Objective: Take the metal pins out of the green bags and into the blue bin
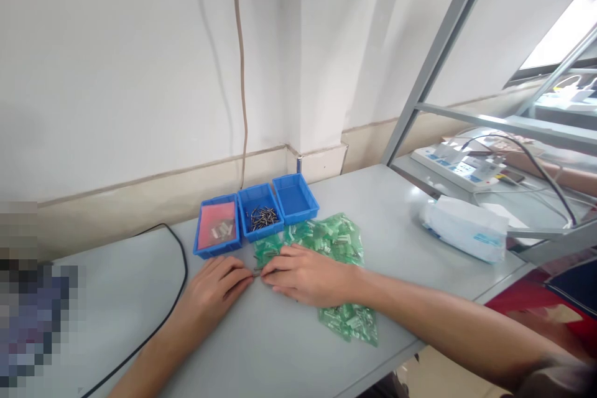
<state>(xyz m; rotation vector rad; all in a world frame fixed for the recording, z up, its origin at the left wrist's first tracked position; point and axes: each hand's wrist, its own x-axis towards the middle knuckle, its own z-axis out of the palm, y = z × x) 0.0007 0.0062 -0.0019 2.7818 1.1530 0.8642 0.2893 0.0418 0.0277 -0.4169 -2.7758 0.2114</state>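
My left hand [215,286] and my right hand [305,273] meet fingertip to fingertip low over the grey table [265,342]. Fingers of both are closed around a small, thin metal piece [256,273], mostly hidden by the fingertips. Under and beside my right hand lie green plastic bags [342,239] holding small pale parts. Behind the hands stand three blue boxes in a row. The left box [198,252] holds a pink sheet and a clear bag of small parts. Dark metal pins or screws [264,217] fill part of the middle one. The right box [295,196] shows its bare floor.
A black cable [185,261] curves across the table on the left. To the right lie a white plastic packet [466,227] and a power strip [457,168], by a grey metal frame [438,56]. Another person's arm [555,171] shows at the far right.
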